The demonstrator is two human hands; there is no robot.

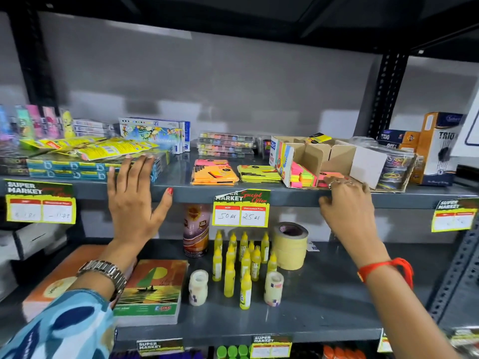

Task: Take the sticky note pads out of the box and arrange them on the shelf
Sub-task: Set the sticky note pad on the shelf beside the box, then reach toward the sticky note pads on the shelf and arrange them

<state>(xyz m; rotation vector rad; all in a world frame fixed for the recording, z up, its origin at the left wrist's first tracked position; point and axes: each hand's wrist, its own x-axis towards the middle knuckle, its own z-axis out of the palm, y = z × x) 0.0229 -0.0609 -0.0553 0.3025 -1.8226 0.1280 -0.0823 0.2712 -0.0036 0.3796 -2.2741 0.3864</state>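
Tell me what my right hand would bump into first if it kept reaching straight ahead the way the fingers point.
Most likely the pink sticky note pad lying in the open cardboard box. The right hand has its fingertips at the shelf edge just in front of it. Depth is hard to judge, so contact may already exist.

One head-worn wide-angle camera is looking forward and slightly down at a grey shelf [181, 195] from close range, near enough that both forearms are entering from the bottom corners. It is facing the rack's back wall squarely, with the upper shelf's front edge crossing mid-frame and the lower shelf [324, 307] filling the space beneath. Straight edges are bowing toward the borders. No second view is sharing the scene.
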